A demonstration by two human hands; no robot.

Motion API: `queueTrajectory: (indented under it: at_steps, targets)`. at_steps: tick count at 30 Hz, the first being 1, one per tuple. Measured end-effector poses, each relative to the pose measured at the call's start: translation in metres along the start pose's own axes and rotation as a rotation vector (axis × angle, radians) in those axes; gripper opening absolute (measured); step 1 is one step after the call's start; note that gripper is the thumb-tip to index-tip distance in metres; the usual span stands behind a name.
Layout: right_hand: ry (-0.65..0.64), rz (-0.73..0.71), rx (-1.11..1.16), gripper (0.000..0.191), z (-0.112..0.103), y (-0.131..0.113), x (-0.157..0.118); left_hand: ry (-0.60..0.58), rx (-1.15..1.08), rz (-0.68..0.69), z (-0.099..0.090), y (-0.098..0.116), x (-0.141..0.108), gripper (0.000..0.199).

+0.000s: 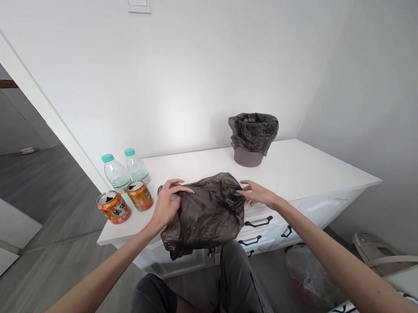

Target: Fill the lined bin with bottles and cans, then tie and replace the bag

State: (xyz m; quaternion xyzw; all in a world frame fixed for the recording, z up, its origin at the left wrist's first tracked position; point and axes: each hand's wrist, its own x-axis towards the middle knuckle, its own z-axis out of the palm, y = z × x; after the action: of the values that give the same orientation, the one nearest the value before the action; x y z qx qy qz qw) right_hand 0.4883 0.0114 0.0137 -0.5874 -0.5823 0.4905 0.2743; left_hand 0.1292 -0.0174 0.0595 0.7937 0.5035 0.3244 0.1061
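A dark, see-through plastic garbage bag (208, 213) is spread between my two hands at the front edge of the white cabinet. It looks bulky and crumpled, and its lower part hangs over the edge; whether anything is inside is hidden. My left hand (169, 202) grips the bag's left side, fingers lying over the top edge. At the upper right corner, my right hand (258, 193) holds the bag's edge with bent fingers, partly behind the plastic. Close to my left hand stand two opened orange drink cans, a nearer can (114, 208) and another can (140, 195).
Two clear plastic bottles with teal caps, a left bottle (116, 173) and a right bottle (136, 166), stand behind the cans. A brown trash bin (248, 158) lined with a black bag is near the wall. The cabinet top (322, 169) is white, with black-handled drawers below.
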Motion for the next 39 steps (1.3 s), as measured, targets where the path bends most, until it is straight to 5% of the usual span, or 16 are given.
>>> queueTrajectory:
  at_steps: [3, 8, 11, 13, 17, 20, 23, 27, 30, 33, 36, 39]
  targets:
    - [-0.076, -0.086, 0.001, 0.082, 0.02, -0.011, -0.007, 0.131, -0.101, -0.048, -0.007, 0.002, -0.011, 0.048]
    - [0.11, -0.243, 0.108, 0.055, 0.015, -0.042, -0.026, 0.302, -0.05, 0.058, -0.038, 0.022, -0.014, 0.045]
    - [0.153, -0.218, 0.22, 0.06, 0.004, -0.042, -0.037, 0.245, 0.083, 0.217, -0.052, 0.029, -0.011, 0.047]
    - [0.048, -0.147, 0.277, 0.064, -0.003, -0.033, -0.044, 0.078, 0.182, 0.304, -0.051, 0.025, -0.01, 0.05]
    - [-0.239, -0.005, 0.502, 0.049, -0.02, -0.004, -0.047, -0.249, 0.287, 0.337, -0.037, -0.001, -0.01, 0.053]
    - [-0.289, 0.039, 0.553, 0.042, -0.033, 0.018, -0.04, -0.301, 0.352, 0.323, -0.03, -0.018, -0.008, 0.049]
    - [-0.177, 0.025, 0.376, 0.048, -0.034, 0.031, -0.031, -0.267, 0.407, 0.288, -0.025, -0.016, -0.005, 0.04]
    - [0.001, -0.067, 0.169, 0.063, -0.018, 0.022, -0.035, -0.227, 0.296, 0.297, 0.0, 0.01, -0.007, 0.048]
    - [-0.25, -0.055, 0.256, 0.062, -0.012, 0.004, -0.046, -0.326, 0.239, 0.233, 0.031, 0.016, -0.017, 0.053]
    - [-0.385, -0.015, 0.349, 0.053, -0.019, -0.002, -0.05, -0.448, 0.255, 0.156, 0.054, -0.006, -0.023, 0.064]
    - [-0.229, 0.008, 0.265, 0.041, -0.031, 0.011, -0.04, -0.465, 0.312, 0.156, 0.058, -0.037, -0.021, 0.062]
    - [0.039, 0.064, 0.07, 0.042, -0.035, 0.027, -0.029, -0.439, 0.361, 0.135, 0.048, -0.044, -0.017, 0.061]
